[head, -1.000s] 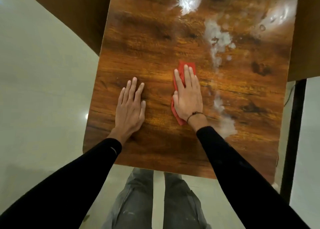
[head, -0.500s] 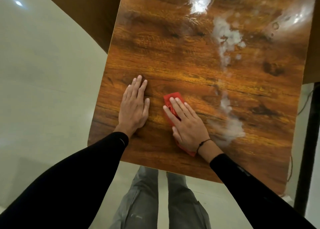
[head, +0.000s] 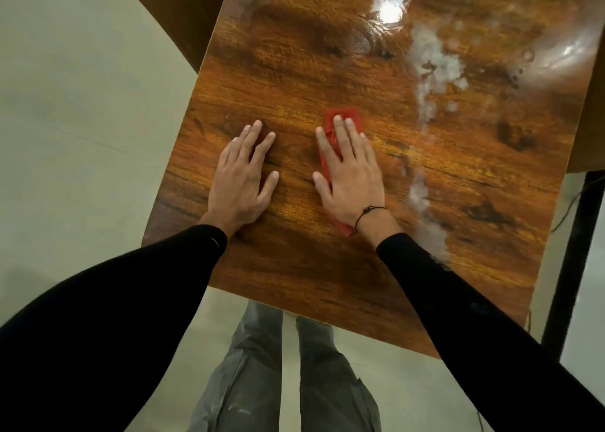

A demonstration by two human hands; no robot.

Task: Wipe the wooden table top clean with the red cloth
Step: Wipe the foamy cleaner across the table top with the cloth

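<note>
Red cloth point(head: 343, 119): lies flat on the wooden table top point(head: 294, 81), near the middle of the board, mostly covered by the right hand; a folded end shows past the fingertips and a corner pokes out by the wrist.
Right hand point(head: 352, 173): palm down on the red cloth, fingers straight and close together, thumb spread to the left, pressing the fabric to the wood rather than curling round it.
Left hand point(head: 244, 174): flat on bare wood just to the left of the cloth, fingers straight and slightly fanned, holding nothing.
Wristband point(head: 368, 214): thin dark cord round the right wrist, above the cuff.
Sleeves point(head: 458, 300): black, long, reaching both wrists.
White smear point(head: 429, 71): cloudy streak on the right part of the top, running from the far side down toward the near edge, to the right of the cloth and apart from it.
Glare point(head: 391, 12): bright reflection on the far part of the board.
Trousers point(head: 271, 382): grey, seen below the near edge of the table.
Floor point(head: 82, 104): pale, smooth, left of the table.
Dark post point(head: 569, 268): stands at the table's right side.
</note>
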